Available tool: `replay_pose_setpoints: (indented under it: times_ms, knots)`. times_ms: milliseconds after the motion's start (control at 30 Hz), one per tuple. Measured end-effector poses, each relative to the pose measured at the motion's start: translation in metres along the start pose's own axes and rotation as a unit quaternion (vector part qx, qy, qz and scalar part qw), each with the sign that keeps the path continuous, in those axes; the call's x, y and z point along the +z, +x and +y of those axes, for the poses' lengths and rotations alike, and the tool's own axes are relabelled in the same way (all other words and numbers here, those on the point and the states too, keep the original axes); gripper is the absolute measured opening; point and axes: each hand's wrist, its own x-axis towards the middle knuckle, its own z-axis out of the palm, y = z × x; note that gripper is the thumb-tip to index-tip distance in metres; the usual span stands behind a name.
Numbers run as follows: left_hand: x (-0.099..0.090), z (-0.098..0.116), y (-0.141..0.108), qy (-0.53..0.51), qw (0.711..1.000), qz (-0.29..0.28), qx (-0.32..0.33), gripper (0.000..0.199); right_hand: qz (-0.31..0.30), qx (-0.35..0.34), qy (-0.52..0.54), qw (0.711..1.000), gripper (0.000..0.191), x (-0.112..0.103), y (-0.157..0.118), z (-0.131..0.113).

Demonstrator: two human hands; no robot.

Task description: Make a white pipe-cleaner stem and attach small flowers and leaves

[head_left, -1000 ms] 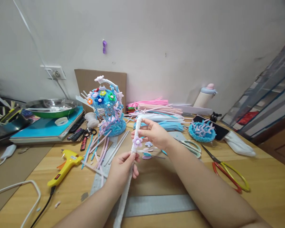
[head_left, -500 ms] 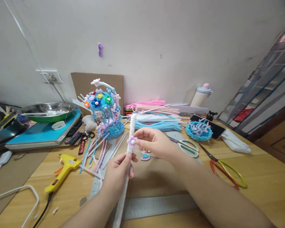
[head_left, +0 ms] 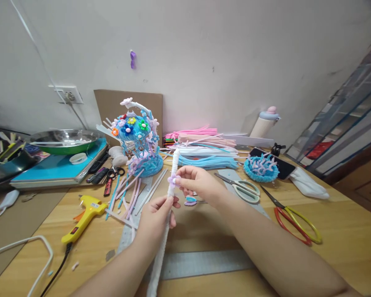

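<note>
A long white fuzzy stem (head_left: pixel 158 258), wrapped like pipe cleaner, runs upright from the bottom edge to a tip above my hands. My left hand (head_left: pixel 157 212) is closed around it below its upper part. Just above, a small lilac pipe-cleaner flower (head_left: pixel 172 180) with a pale centre lies against the stem. The thumb and fingers of my right hand (head_left: pixel 196 181) pinch this flower at its right side. Behind the hands, to the left, stands a blue pipe-cleaner ornament (head_left: pixel 134 130) with colourful flowers and a curved white arm.
A yellow glue gun (head_left: pixel 85 216) lies at left near loose pipe cleaners (head_left: pixel 132 194). Grey-handled scissors (head_left: pixel 245 192) and red-and-yellow scissors (head_left: pixel 297 220) lie at right. Pipe-cleaner bundles (head_left: pixel 207 161), a blue-rimmed piece (head_left: pixel 261 169) and a bottle (head_left: pixel 265 123) are behind. A metal ruler (head_left: pixel 207 262) crosses the front.
The view has shifted slightly. My right hand keeps its pinch on the flower, its fingers now a little more curled and pressed against it. My left hand still holds the stem.
</note>
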Motion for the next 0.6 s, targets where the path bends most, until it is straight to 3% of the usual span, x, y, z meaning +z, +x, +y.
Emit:
replay_pose_setpoints:
  times_ms: [300, 433, 600]
  knots:
    - [-0.001, -0.001, 0.002, -0.034, 0.999, -0.014, -0.015, 0.028, 0.009, -0.027, 0.012, 1.0, 0.033, 0.001, 0.003, -0.002]
    - [-0.002, 0.0, 0.002, -0.045, 0.999, -0.009, -0.022, 0.03, 0.077, -0.092, -0.029, 0.992, 0.03, -0.014, -0.004, -0.022]
    - [-0.002, 0.003, 0.003, -0.044, 0.999, 0.002, -0.025, 0.03, 0.166, -0.172, -0.14, 0.961, 0.017, -0.038, -0.03, -0.053]
